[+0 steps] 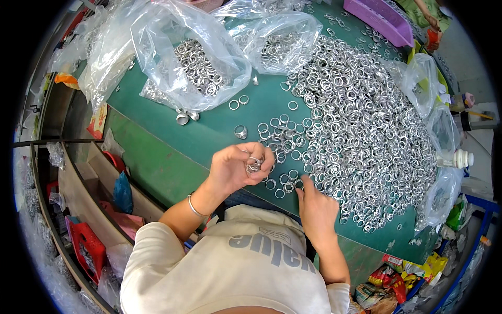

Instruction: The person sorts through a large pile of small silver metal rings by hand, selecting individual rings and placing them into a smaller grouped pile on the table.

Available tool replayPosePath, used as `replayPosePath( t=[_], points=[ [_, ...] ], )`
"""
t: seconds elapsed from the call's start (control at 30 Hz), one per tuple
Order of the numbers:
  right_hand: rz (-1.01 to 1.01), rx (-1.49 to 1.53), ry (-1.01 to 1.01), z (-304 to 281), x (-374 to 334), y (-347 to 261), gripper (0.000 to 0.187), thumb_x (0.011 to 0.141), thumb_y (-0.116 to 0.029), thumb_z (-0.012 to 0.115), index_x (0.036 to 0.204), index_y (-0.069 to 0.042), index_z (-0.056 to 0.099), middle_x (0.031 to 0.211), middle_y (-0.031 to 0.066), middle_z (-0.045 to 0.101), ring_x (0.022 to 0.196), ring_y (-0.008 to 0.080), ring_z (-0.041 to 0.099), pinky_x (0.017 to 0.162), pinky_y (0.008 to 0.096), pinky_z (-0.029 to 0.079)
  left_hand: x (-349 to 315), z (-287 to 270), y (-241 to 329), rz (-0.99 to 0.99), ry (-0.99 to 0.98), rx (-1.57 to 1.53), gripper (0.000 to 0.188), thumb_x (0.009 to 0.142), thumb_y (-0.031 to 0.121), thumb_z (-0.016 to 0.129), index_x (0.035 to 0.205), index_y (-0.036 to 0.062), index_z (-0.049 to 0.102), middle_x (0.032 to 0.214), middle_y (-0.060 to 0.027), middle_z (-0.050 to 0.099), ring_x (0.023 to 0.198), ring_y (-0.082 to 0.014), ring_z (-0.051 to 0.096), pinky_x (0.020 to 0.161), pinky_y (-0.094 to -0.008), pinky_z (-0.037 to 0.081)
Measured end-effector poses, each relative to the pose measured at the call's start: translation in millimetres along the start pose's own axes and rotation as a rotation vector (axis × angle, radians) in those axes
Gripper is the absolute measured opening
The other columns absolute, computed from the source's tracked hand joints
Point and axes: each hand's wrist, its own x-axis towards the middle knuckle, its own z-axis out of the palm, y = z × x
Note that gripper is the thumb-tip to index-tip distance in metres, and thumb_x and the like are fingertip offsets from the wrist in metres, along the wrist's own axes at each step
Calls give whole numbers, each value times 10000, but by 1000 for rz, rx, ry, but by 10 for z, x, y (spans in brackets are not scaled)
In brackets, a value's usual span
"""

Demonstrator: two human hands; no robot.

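Note:
My left hand [236,166] is curled, palm up, around several silver rings [254,165] that show between its fingers. Lower on the green table, the thumb and forefinger of my right hand [318,209] close on a single silver ring [299,184], which they partly hide. Loose rings [282,133] lie scattered just beyond both hands. To the right spreads a large heap of silver rings [366,136]. One thicker ring [240,132] sits apart, above my left hand.
Open clear plastic bags [238,78] with rings inside stand at the table's far side. A purple basket [384,26] is at the far right, near another person's hand [433,22]. A white-capped bottle [460,159] lies by the right edge. Snack packets [387,280] fill the lower right.

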Motion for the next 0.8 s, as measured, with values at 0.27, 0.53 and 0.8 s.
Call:
replayPosePath(
  t=[0.27, 0.53, 0.8],
  points=[
    [116, 577, 133, 52, 73, 177, 77, 862, -120, 584, 864, -46, 561, 603, 41, 610, 497, 147, 569, 427, 296, 398, -67, 75, -87, -10, 358, 649, 238, 896, 162, 575, 703, 60, 480, 637, -34, 517, 485, -60, 448, 374, -191, 272],
    [186, 2283, 30, -77, 172, 150, 200, 854, -192, 565, 938, -17, 516, 891, 139, 495, 560, 118, 467, 409, 202, 311, -163, 69, -268, 145, 327, 1577, 88, 793, 75, 683, 867, 31, 671, 645, -34, 551, 552, -96, 464, 507, -252, 387],
    [72, 358, 59, 42, 41, -59, 118, 831, -116, 637, 905, -46, 576, 638, 109, 601, 488, 264, 587, 447, 351, 433, -246, 73, -345, 179, 253, 2009, 252, 731, 143, 724, 963, 96, 638, 658, -51, 539, 517, -213, 528, 480, -328, 418]
  ],
)
